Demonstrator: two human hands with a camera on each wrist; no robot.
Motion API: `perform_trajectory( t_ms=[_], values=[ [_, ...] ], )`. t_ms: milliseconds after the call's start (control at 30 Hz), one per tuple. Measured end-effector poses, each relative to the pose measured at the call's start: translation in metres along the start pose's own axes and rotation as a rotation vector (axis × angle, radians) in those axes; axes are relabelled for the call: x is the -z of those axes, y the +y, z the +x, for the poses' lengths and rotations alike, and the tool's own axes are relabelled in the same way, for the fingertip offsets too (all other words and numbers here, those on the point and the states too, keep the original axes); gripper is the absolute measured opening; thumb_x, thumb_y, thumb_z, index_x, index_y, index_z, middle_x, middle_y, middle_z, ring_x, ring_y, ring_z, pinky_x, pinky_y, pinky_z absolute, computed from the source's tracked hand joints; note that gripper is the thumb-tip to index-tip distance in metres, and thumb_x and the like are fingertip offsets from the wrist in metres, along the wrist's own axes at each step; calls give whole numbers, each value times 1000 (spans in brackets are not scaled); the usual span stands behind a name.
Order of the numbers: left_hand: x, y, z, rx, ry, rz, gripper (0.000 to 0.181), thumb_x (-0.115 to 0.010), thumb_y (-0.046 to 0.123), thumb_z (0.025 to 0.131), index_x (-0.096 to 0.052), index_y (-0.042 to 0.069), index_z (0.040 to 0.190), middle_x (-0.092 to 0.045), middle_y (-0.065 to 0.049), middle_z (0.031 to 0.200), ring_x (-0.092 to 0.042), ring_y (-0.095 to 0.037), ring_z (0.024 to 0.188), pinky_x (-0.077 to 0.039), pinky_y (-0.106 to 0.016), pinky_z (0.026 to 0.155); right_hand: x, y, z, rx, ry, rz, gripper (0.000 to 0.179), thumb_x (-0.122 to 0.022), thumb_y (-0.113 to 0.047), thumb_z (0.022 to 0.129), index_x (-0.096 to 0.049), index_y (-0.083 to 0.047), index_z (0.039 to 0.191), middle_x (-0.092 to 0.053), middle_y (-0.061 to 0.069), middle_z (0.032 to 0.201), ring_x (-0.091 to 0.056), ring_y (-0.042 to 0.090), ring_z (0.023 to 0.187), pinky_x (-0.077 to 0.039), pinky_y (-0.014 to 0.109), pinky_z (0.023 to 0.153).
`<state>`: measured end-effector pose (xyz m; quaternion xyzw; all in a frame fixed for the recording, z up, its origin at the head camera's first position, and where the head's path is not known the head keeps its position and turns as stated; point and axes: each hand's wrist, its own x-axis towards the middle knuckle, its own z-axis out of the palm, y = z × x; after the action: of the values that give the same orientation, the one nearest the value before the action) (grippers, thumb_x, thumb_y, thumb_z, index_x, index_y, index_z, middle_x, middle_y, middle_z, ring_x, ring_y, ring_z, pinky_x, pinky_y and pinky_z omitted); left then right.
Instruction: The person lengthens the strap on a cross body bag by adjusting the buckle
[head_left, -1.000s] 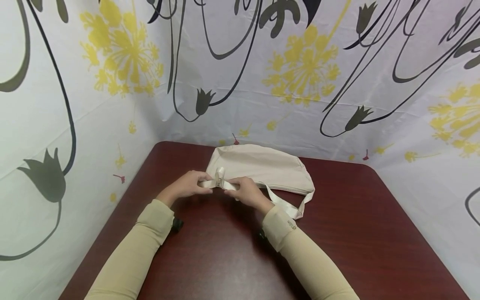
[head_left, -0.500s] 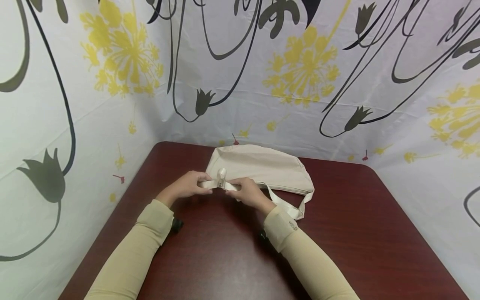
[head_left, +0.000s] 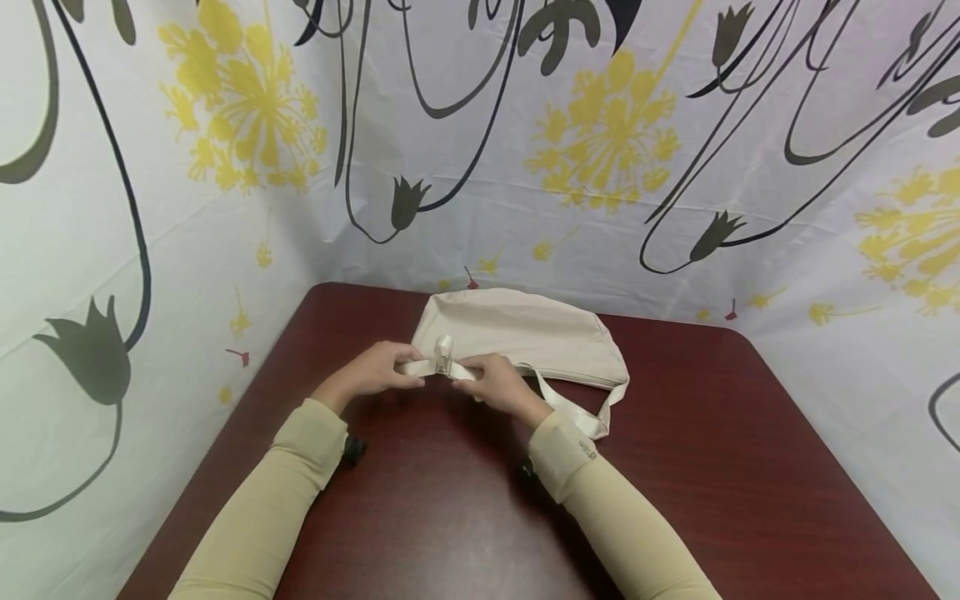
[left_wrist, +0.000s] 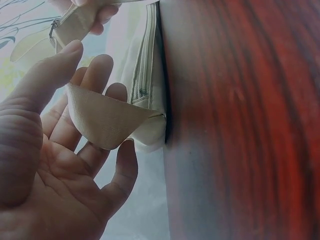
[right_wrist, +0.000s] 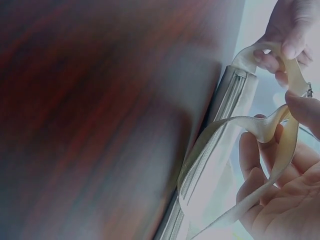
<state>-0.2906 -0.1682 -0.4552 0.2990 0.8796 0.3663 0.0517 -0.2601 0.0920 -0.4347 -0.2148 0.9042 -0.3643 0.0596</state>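
Observation:
A cream shoulder bag (head_left: 517,329) lies flat toward the back of the table, zipper (right_wrist: 226,112) side toward me. Its strap is raised off the near edge, and a metal buckle (head_left: 442,358) sits on it between my hands. To the left of the buckle, my left hand (head_left: 377,368) pinches the strap between thumb and fingers; in the left wrist view a slack strap loop (left_wrist: 100,117) hangs across those fingers. My right hand (head_left: 497,385) pinches the strap right of the buckle. Another strap length (right_wrist: 245,202) runs over its fingers in the right wrist view.
The dark red wooden table (head_left: 465,517) reaches back to a patterned cloth wall (head_left: 480,150). On the bag's right, the strap's far part (head_left: 573,412) droops onto the tabletop. A small dark object (head_left: 354,450) shows beside the left cuff.
The buckle and my right hand have shifted very slightly to the right. My left hand keeps its place, and both hands still hold the strap.

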Motion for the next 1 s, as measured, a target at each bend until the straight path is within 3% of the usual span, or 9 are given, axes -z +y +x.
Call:
perform_trajectory(
  t_ms=[333, 767, 1000],
  values=[
    [1, 0, 0, 8, 2, -12, 24, -83, 23, 85, -74, 12, 105, -69, 8, 84, -58, -12, 72, -47, -32, 71, 3, 3, -2, -2, 5, 8, 35, -77, -16, 92, -72, -11, 126, -70, 4, 73, -60, 11, 56, -47, 24, 54],
    [2, 0, 0, 23, -2, -19, 25, -84, 26, 85, -74, 13, 105, -69, 8, 84, -58, -12, 73, -47, -33, 72, 3, 3, -2, -13, 12, 13, 36, -77, -17, 92, -73, -11, 126, -69, -1, 74, -58, 7, 57, -47, 23, 55],
    [2, 1, -1, 30, -5, -28, 25, -84, 23, 86, -74, 12, 107, -70, 7, 85, -58, -12, 73, -47, -33, 72, 4, 4, -2, -11, 1, 19, 35, -77, -17, 92, -73, -11, 126, -72, 10, 76, -59, 9, 56, -45, 22, 54]
  ],
)
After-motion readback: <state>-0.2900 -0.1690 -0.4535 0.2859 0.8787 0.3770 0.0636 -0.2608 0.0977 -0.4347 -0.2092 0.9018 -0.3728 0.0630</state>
